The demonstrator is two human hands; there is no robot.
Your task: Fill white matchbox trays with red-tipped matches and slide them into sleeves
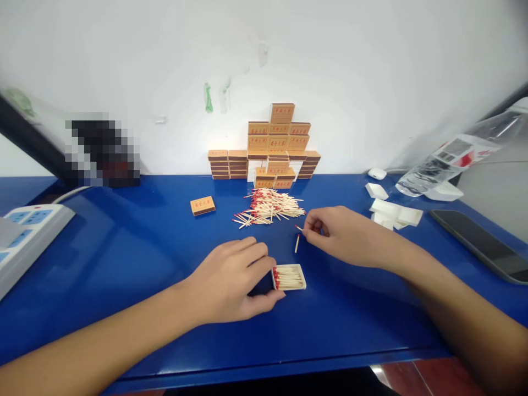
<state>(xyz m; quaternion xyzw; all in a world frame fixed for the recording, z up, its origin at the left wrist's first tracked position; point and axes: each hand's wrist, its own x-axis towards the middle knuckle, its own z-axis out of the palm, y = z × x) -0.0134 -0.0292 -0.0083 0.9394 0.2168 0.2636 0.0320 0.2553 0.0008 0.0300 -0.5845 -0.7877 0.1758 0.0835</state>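
My left hand grips the left end of a white matchbox tray between thumb and fingers. Matches fill the tray, red heads toward the left. Beyond it, my right hand pinches a single match by its stick, with the red head pointing left. Just below those fingertips another match lies loose on the blue table. A heap of matches spreads a little further back, left of my right hand. One closed matchbox lies apart to the left.
Against the wall stands a stepped stack of matchboxes. White empty trays, a phone and a leaning plastic bottle occupy the right side. A power strip is at the left, and the blue table's front edge runs below.
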